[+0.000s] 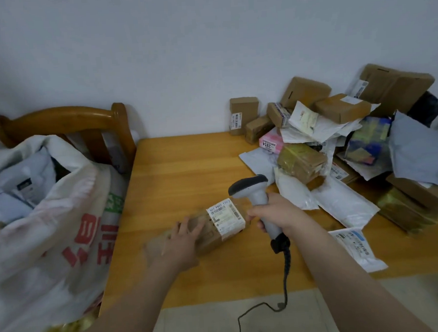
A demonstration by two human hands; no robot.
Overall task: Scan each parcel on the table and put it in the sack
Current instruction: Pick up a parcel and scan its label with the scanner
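A pale wall point(207, 52) backs a wooden counter point(187, 167) that fills the middle of the view; on it, near the front edge, the left hand point(181, 240) lies on a brown parcel point(209, 238) with its fingers spread and fairly straight, though the hand is blurred; the parcel rests flat on the counter, its white barcode label point(225, 216) facing up at the end nearer the right hand point(276, 213); that hand is curled round the grip of a grey scanner point(254, 192), whose dark head rises just above and beside the label; a black cable point(285, 271) drops from the scanner's base over the counter's front edge to the floor; just right of the forearm lies a white mailer point(356, 247) with a printed label; beyond it a pile of parcels point(338, 134), brown boxes and pale plastic bags, crowds the counter's far right corner against the wall; to the left, beside the counter, an open white sack point(51, 238) with red print already holds pale packages, and a wooden chair point(71, 120) stands behind it.
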